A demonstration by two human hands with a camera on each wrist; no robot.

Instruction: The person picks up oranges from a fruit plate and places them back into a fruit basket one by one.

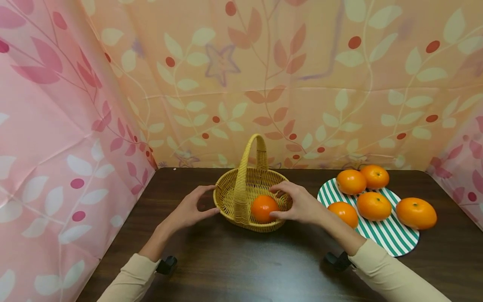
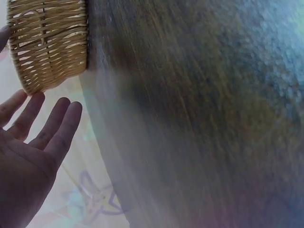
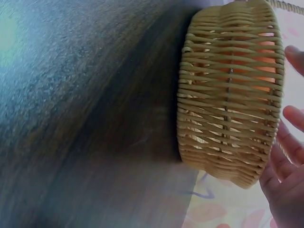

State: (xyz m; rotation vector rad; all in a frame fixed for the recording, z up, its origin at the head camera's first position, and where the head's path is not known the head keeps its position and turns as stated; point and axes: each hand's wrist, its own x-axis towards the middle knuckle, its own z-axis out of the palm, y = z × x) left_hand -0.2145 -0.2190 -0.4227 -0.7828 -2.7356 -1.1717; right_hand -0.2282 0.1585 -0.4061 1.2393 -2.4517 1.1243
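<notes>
A yellow wicker basket (image 1: pixel 226 212) with a tall arched handle stands on the dark table, and one orange (image 1: pixel 263 207) lies inside it, right of the handle. At the basket's left end, my left hand (image 1: pixel 190 206) has its thumb and fingers spread at the rim; in the left wrist view the fingertips meet the weave. My right hand (image 1: pixel 302 203) is over the right rim with its thumb and fingers apart beside the orange. In the right wrist view its fingers show above the rim, while the orange appears through the weave below.
On the right lies a round green-and-white striped mat (image 1: pixel 400 247) bearing several oranges (image 1: pixel 373 206). One orange (image 1: pixel 416 213) sits at its right edge. Flowered cloth (image 1: pixel 264 84) hangs behind the table and at both sides.
</notes>
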